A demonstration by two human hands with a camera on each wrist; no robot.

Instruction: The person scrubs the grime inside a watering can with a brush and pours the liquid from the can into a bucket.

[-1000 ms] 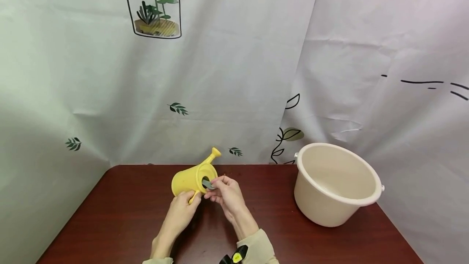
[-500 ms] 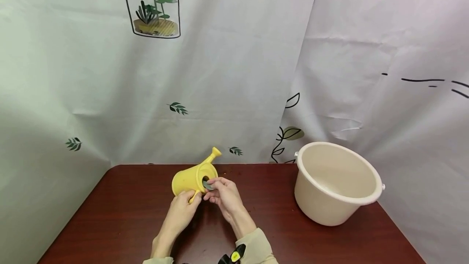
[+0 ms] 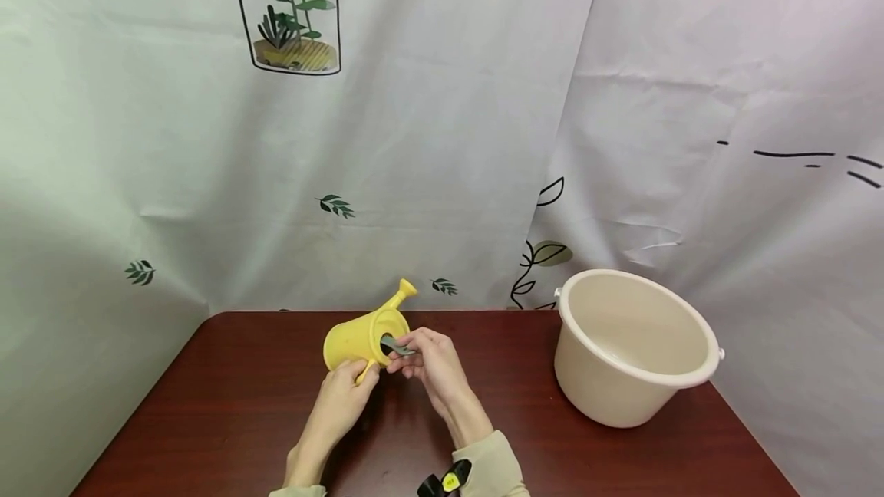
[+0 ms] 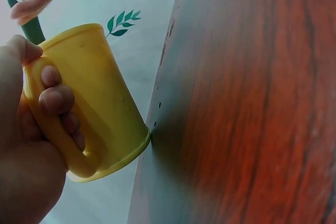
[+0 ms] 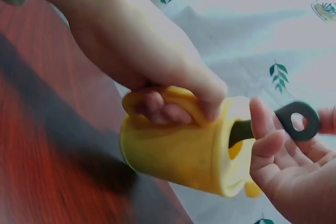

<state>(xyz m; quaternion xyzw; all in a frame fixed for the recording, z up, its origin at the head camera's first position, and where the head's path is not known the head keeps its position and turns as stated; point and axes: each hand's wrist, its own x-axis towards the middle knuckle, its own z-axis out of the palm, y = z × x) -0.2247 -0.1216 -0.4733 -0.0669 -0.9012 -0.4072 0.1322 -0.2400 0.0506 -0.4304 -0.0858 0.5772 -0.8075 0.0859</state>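
Note:
A yellow watering can [image 3: 348, 342] is tilted on its side, its opening facing right and its spout pointing up to the right. My left hand [image 3: 345, 399] grips the can's handle, fingers wrapped through it in the left wrist view. My right hand [image 3: 440, 374] pinches a dark grey-green handle [image 3: 402, 349] that ends in a ring [image 5: 313, 123]. The handle's other end goes into the can's opening [image 5: 234, 150], so what it belongs to is hidden. Whether the can touches the table cannot be told.
A cream bucket [image 3: 621, 397] stands at the right of the dark red-brown wooden table [image 3: 228, 405]. Behind the table hangs a pale sheet [image 3: 414, 136] printed with leaves and plants. A black strap with a yellow piece [image 3: 452, 479] sits at the right wrist.
My right hand has shifted slightly right, and more of the grey-green handle shows outside the opening than half a second ago. The left hand and can stay in place.

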